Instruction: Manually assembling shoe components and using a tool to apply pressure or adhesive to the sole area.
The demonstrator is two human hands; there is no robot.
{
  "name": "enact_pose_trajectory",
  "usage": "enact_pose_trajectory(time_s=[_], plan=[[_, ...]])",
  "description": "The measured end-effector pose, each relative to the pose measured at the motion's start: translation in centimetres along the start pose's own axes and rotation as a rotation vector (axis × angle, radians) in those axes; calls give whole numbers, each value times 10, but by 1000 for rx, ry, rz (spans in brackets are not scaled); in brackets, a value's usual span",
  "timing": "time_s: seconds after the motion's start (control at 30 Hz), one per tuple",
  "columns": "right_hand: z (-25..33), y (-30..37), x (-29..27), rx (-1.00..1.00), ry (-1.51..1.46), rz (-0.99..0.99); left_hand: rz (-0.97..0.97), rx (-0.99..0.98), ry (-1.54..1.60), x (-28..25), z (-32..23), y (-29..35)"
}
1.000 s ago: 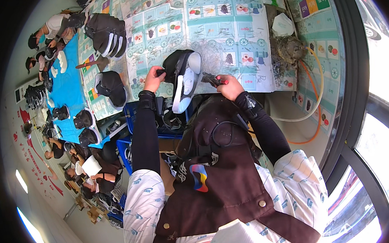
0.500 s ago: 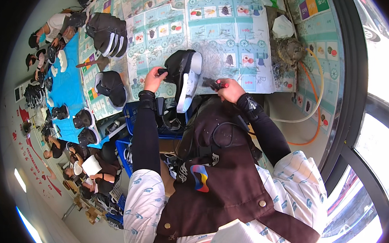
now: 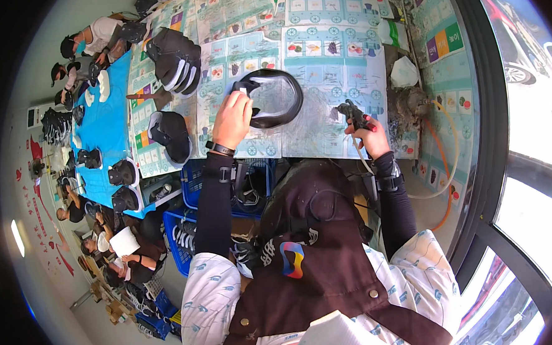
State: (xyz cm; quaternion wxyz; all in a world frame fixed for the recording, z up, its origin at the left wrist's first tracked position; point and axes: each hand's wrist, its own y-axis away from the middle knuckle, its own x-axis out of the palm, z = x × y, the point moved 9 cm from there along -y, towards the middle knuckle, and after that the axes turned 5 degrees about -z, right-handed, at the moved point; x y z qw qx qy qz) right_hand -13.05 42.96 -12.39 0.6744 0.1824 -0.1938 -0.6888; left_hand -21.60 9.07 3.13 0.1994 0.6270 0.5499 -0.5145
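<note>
My left hand grips a black shoe at one end, above the paper-covered table. The shoe is tipped so that a dark curved outline with a pale middle faces me. On the right, my right hand is closed round a dark, gun-shaped tool with red parts. A thin pale hose runs down from it. The tool's nozzle end points left toward the shoe, with a gap between them. My fingers hide part of its handle.
One black shoe lies left of my hand, and several stacked black-and-white shoes stand behind it. A grimy round fixture with hoses is at the right. Blue baskets sit below the table edge. Co-workers are at the far left.
The shoe has moved forward over the table and turned from upright to tipped over. My right hand has shifted right with the tool, away from the shoe. The view has shifted a little.
</note>
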Motion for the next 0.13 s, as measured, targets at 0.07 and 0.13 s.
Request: enact_pose_trajectory(time_s=[0.07,0.13], plan=[[6,-1,8,11,-2,19,-5,71,-139,6,-6,1],[5,-1,12,20,-1,46,-53,62,-115,4,-9,4]])
